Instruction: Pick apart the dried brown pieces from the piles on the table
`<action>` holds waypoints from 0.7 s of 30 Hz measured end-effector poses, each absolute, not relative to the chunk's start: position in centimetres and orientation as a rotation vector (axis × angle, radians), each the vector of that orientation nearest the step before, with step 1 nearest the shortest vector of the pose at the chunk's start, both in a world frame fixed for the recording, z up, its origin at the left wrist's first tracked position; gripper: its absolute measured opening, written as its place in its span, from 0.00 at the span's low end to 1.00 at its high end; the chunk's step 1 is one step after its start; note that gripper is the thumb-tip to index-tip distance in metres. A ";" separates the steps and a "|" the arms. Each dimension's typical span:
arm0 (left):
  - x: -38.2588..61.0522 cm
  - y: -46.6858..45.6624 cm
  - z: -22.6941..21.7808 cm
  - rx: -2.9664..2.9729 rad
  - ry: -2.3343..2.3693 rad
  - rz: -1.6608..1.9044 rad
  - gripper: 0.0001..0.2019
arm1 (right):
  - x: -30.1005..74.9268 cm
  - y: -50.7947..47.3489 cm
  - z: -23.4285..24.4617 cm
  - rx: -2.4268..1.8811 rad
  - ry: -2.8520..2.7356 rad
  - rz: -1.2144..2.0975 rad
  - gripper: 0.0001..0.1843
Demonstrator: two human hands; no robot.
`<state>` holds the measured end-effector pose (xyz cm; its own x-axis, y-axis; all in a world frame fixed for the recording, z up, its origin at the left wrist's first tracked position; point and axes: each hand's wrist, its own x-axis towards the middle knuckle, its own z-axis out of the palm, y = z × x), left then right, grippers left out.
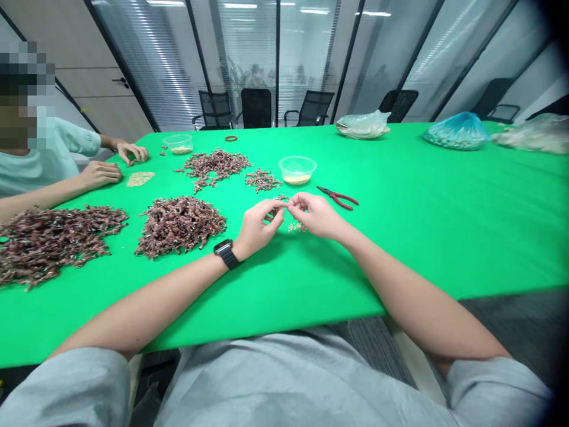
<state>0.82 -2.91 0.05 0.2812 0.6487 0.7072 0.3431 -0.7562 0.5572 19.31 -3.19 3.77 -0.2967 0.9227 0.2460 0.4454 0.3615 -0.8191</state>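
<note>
Two hands work close together: your left hand (260, 228) and right hand (315, 214) bring their grip together, fingertips closed on a small reddish-brown piece (281, 203), too tiny to make out clearly, above the green tabletop (444, 237). Pale grains (296, 227) lie just below. Beyond sit red-handled pliers (338, 197) and a clear plastic bowl (297, 170). To your left, heaped reddish-brown pieces (179, 224) lie near a co-worker's hand (132, 152).

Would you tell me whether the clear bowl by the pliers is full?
Not full: the clear bowl holds only a thin layer of pale grains.
</note>
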 end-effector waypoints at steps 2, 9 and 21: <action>0.8 -2.9 0.0 2.234 0.928 1.462 0.09 | 19.3 -3.2 3.8 -1.192 -1.877 0.867 0.08; 0.9 -2.8 0.0 2.233 0.905 1.481 0.07 | 19.2 -3.4 4.1 -1.222 -1.818 1.059 0.07; 0.8 -2.7 -0.2 2.279 0.928 1.459 0.08 | 19.9 -3.1 4.2 -1.169 -2.049 0.734 0.13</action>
<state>0.79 -2.65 -0.18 0.2834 0.6480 0.7070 0.3654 -0.7546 0.5451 19.87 -3.14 4.15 -0.3838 0.8844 0.2655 0.5146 0.4436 -0.7338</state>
